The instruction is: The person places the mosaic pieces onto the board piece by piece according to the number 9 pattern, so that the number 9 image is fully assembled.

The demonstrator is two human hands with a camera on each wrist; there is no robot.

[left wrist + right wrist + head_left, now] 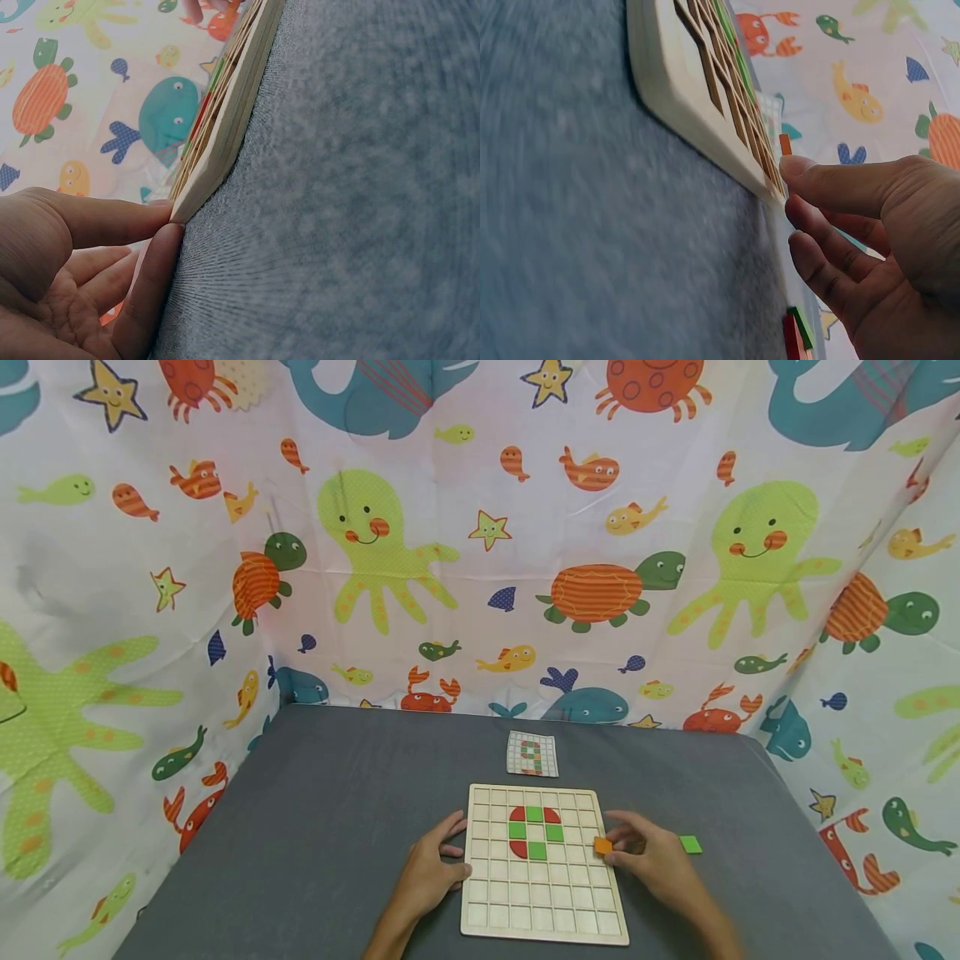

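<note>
Here, the wooden grid board (540, 893) on the grey desk (337, 827) serves as landmark. Your right hand (652, 856) pinches a small orange tile (603, 845) at the board's right edge; your left hand (427, 872) grips the board's left edge between thumb and finger. Beyond the board lies a patterned card (532, 754); to the board's right, a loose green tile (690, 844). The orange tile is probably light, stiff and somewhat smooth, liable to slip if squeezed unevenly, so you would best take it by opposite edges. The board, thin and apparently rigid, should handle most steadily by its rim.
</note>
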